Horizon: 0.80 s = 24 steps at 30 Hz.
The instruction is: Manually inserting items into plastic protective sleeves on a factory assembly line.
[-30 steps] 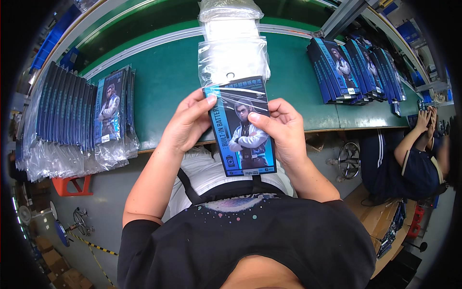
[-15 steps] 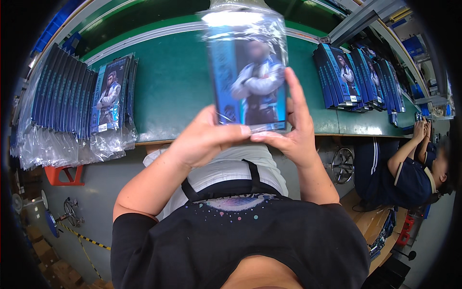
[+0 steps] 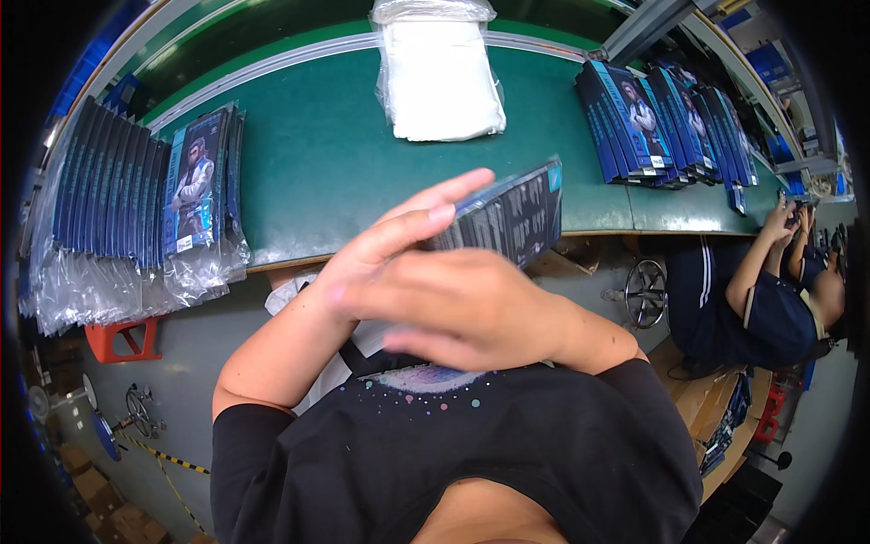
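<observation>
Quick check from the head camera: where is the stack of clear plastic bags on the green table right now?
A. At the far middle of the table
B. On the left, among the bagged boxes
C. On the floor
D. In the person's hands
A: the stack of clear plastic bags lies at the far middle of the green table, untouched by either hand.

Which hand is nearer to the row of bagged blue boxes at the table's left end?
Left. The left hand holds the dark box on the side toward the row of bagged boxes; the right hand sits below the box, farther right.
</observation>
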Available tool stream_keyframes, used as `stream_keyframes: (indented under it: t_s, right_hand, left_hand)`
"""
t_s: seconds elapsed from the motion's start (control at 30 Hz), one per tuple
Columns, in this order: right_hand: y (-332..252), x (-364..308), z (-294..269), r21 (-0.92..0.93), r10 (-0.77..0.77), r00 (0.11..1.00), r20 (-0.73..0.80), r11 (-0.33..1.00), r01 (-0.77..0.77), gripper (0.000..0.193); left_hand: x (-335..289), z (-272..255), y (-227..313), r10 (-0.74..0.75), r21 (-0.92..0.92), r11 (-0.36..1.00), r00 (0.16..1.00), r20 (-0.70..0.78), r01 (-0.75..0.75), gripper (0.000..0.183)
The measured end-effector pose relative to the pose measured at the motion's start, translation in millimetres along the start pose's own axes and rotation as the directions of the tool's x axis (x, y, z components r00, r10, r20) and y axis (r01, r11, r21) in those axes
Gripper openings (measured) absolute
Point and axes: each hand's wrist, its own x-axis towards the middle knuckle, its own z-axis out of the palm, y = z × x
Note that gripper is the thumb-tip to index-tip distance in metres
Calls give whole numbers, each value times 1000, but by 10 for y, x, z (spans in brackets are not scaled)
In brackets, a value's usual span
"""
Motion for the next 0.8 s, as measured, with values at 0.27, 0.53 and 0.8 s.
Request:
stream_keyframes:
  t_s: [0.27, 0.53, 0.8]
  right_hand:
    - [544, -207, -356, -227, 100, 751, -653, 920, -319, 26]
    - [740, -168, -323, 488, 633, 682, -365, 755, -439, 16]
    - [1019, -161, -946, -22, 282, 582, -762, 888, -459, 30]
  left_hand:
    - [-200, -373, 90, 221, -86, 967, 955, -200, -241, 76]
    - [-502, -391, 240, 271, -5, 959, 923, -274, -283, 77]
    - [-1183, -603, 522, 983, 998, 60, 177, -56, -14, 48]
